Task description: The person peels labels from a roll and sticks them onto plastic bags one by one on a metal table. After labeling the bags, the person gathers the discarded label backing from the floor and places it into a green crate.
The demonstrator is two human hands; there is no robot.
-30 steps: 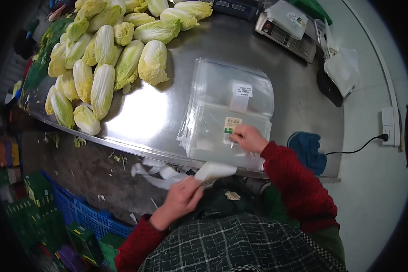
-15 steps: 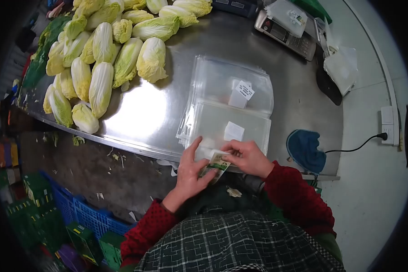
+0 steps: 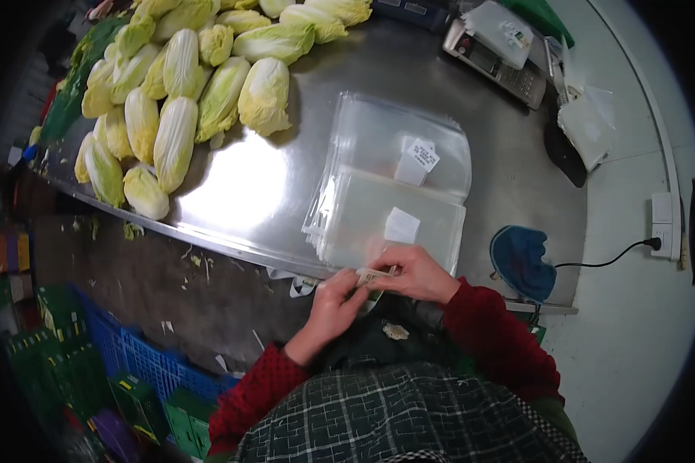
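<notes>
- we see a metal table (image 3: 394,65) with its near edge just in front of the person and its right edge by the wall.
- we find a heap of chinese cabbages (image 3: 181,68) filling the left part, from the far edge nearly down to the near edge.
- we have a stack of clear plastic bags (image 3: 355,220) lying flat, right of the cabbages and well apart from them, its near end at the middle of the near edge.
- we spot a scale (image 3: 517,81) towards the far right corner, with white packets (image 3: 502,35) on top.
- we see a blue cloth item (image 3: 522,264) in the near right corner.
- we watch the left hand (image 3: 330,305) at the near edge, thumb and fingers pinching one end of a printed label (image 3: 369,275).
- we see the right hand (image 3: 417,272) just beside it, over the stack's near end, fingertips gripping the label's other end; the label sits between both hands, partly hidden.
- we count two white stickers, one (image 3: 401,225) on the nearer half of the stack, one (image 3: 423,154) tilted on the farther half.
</notes>
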